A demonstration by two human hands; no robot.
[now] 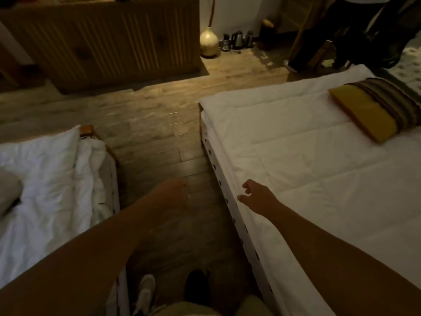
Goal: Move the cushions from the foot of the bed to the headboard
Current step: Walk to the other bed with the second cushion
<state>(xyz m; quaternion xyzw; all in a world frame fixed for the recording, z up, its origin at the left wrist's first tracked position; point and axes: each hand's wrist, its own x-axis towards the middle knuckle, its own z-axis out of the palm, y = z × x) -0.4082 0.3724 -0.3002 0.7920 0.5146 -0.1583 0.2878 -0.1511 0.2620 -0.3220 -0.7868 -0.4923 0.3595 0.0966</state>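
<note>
Cushion, flat mustard-yellow fabric with a brown striped end [373, 110], lies on the white bed [296, 160], well beyond and right of the right hand [257, 197]. That grip, nearer, is loosely open, empty; left hand [173, 190] blurred, apparently empty.

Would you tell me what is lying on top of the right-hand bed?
One yellow and striped cushion lies on the white quilt near the far end; its underside and the mattress beneath are hidden.
</note>
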